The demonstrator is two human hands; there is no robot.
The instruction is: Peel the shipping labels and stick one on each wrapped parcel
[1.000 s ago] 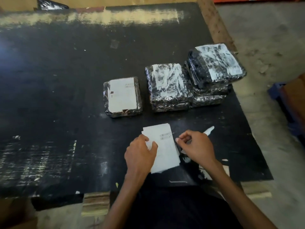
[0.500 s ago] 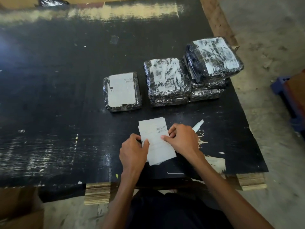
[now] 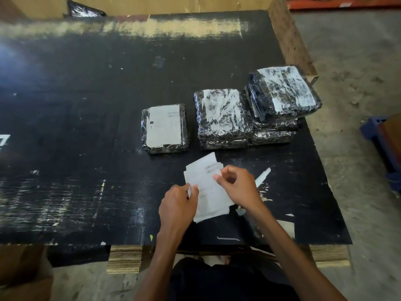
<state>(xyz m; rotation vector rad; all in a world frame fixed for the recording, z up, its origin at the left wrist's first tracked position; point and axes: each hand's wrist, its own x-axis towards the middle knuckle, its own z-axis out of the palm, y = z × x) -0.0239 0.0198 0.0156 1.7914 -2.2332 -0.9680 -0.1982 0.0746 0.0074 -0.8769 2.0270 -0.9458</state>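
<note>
A small stack of white shipping labels (image 3: 208,185) lies on the black table (image 3: 86,127) near its front edge. My left hand (image 3: 176,206) pinches the stack's left edge between thumb and fingers. My right hand (image 3: 237,185) pinches the top label's right edge near the barcode. A black wrapped parcel with a white label on top (image 3: 165,128) sits just beyond the stack. Right of it stand a stack of wrapped parcels (image 3: 223,118) and a taller stack (image 3: 282,101), both with shiny film over pale patches.
A narrow white strip (image 3: 262,177) lies on the table just right of my right hand. The table's right edge borders a concrete floor (image 3: 358,148) with a blue crate (image 3: 382,144). A black plastic item (image 3: 84,10) sits at the far back left.
My right hand has shifted from the stack's side onto the top label's right edge near the barcode. The labels have fanned out slightly. My left hand keeps its pinch.
</note>
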